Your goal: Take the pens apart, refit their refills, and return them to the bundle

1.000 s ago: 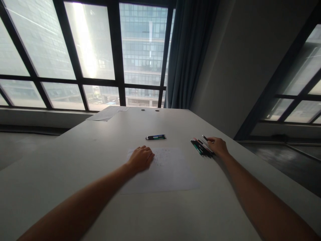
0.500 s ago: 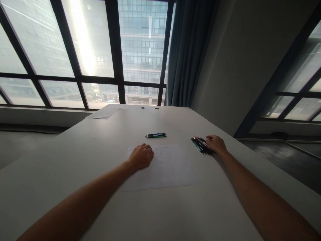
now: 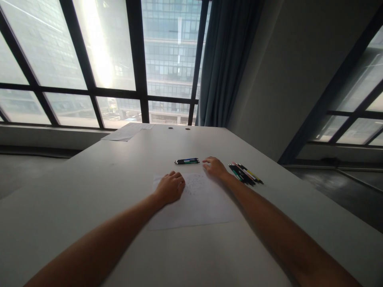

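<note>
- Left hand [image 3: 170,187] loosely curled, empty, resting on one sheet [image 3: 197,203].
- Right hand [image 3: 214,166] spread flat, empty, near two pens [image 3: 187,161].
- Pen bundle [image 3: 245,173] aside; count unclear.

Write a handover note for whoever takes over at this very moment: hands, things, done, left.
Left hand: loosely curled, resting on the sheet of paper, holding nothing.
Right hand: empty, at the sheet's far edge, just right of the pair of pens.
Bundle of pens: on the table, right of the right hand.
Done: faint scribbles on the sheet.
Left: both pen groups lie unheld.
</note>
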### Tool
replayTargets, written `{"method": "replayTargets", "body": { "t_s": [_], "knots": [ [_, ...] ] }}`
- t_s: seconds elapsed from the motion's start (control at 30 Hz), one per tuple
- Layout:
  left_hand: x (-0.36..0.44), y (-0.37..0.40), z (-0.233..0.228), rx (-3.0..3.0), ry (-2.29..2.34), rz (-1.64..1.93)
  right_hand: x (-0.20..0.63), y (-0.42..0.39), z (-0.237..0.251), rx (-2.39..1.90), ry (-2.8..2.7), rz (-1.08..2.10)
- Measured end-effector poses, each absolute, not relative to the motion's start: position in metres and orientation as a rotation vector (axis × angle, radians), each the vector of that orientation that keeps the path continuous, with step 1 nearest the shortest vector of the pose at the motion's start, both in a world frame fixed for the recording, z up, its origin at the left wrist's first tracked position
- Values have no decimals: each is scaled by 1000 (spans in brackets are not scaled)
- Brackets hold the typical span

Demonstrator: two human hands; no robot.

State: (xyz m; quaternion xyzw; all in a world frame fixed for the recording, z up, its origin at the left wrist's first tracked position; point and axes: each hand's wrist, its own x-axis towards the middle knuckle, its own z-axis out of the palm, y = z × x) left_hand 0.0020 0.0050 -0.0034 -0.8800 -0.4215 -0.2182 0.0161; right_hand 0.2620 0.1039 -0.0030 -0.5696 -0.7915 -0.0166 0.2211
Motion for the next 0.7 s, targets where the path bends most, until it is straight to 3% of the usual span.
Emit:
{"method": "replayTargets", "body": {
  "t_s": [0.33, 0.57, 0.7],
  "knots": [
    [4, 3, -2, -2720, -1341, -644, 205, 107, 5, -1594, -2366, -250],
    [4, 2, 1, -2717, -1313, -682, 216, 85, 18, -1549, -2315, -173],
    [6, 3, 4, -2596, -1350, -908, 214, 50, 21, -1258, -2072, 96]
  ]
}}
